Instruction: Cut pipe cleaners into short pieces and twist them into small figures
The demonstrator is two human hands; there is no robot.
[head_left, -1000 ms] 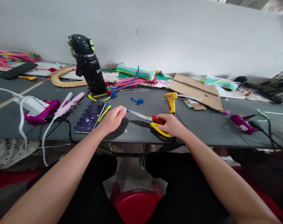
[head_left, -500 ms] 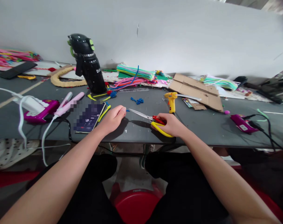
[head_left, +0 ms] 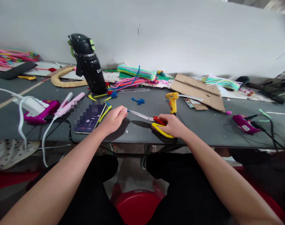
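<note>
My right hand (head_left: 171,125) is closed around the red and yellow handles of a pair of scissors (head_left: 142,116), whose blades point left. Pinched in my left hand (head_left: 114,119) is a blue pipe cleaner (head_left: 128,111); only a short tip shows beyond the fingers. The scissor tips are right at that blue end, and whether they touch it I cannot tell. Behind the blades lies a small pile of cut blue pieces (head_left: 139,101). Left of my left hand are a yellow pipe cleaner piece (head_left: 105,113) and a phone (head_left: 92,118).
A black bottle (head_left: 93,73) stands at back left. A yellow glue gun (head_left: 172,101) is behind my right hand, with cardboard (head_left: 198,90) beyond it. Pipe cleaner bundles (head_left: 136,73) lie along the wall. Purple power strips (head_left: 245,124) with cables and a pink hair straightener (head_left: 72,104) flank the workspace.
The scissors shift slightly right, away from the blue tip, then back left to it. My left hand stays in nearly the same place, still holding the pipe cleaner.
</note>
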